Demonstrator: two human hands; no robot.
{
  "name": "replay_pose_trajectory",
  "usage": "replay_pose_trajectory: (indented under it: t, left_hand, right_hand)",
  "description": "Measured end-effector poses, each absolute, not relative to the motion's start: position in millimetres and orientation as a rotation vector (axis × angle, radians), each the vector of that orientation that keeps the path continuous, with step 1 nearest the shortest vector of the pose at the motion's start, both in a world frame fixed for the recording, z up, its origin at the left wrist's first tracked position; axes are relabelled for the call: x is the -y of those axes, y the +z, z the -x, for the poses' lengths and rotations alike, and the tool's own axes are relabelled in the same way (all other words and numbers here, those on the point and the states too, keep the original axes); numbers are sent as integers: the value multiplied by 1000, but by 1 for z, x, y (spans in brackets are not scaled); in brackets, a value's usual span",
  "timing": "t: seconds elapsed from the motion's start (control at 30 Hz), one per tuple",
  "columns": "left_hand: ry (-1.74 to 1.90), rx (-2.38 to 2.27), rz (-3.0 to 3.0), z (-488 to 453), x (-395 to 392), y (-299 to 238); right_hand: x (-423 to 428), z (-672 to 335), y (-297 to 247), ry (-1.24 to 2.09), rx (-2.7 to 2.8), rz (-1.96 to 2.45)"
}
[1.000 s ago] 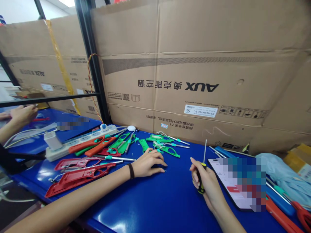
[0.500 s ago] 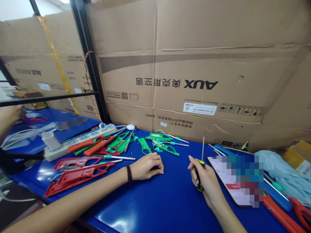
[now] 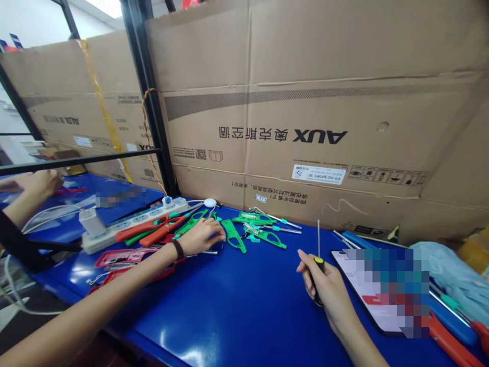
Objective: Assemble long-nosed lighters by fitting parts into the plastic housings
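Note:
My right hand (image 3: 321, 283) is closed around the black and yellow handle of a screwdriver (image 3: 318, 261), its thin metal shaft pointing up. Over the far left of the blue table (image 3: 244, 306), my left hand (image 3: 203, 235) hovers with its fingers loosely bent and apart; I see nothing in them. Close beside its fingertips lies a green lighter casing half (image 3: 234, 237). More green casing parts (image 3: 263, 234) with metal tubes lie just beyond. Red casing halves (image 3: 122, 257) are partly hidden under my left forearm.
A white power strip (image 3: 133, 221) and orange-handled lighters (image 3: 164, 229) lie at the left. To the right are a phone (image 3: 367, 290), a blue lighter (image 3: 454, 316) and a pale blue plastic bag (image 3: 451, 270). A cardboard panel (image 3: 305, 66) stands behind. Another person's hands (image 3: 42, 186) are at far left.
My left hand has moved left and away from me, from the table's middle to the green parts. My right hand still holds the screwdriver upright. The view has shifted slightly.

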State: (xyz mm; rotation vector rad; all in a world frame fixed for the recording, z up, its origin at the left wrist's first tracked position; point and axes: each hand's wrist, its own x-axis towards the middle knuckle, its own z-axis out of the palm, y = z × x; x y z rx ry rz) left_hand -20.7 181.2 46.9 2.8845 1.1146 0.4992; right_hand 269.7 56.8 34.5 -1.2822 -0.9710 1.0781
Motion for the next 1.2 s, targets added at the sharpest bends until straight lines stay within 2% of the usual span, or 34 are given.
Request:
replay_pose_trajectory:
  t: [0.2,0.33,0.67,0.8,0.93,1.2]
  left_hand:
    - [648,-911,-2925,-42,-191,35]
    - [451,-817,-2958,-73,-197,20]
    - [372,-790,-2970,-82,-144,12]
    - [527,-860,-3034,-91,-131,15]
    - [525,-792,-3066,-85,-133,24]
    - [375,-1055,-2805,-24,-143,32]
  right_hand:
    - [-60,-275,31,899,1023,1361]
    - [-63,-278,28,811,1076,1386]
    - [-60,-273,29,716,1192,1397]
    - [-59,-278,28,441,1350,1544]
    - [-60,-284,23,183,1604,1608]
    - [-63,-281,12,356,2059,1746]
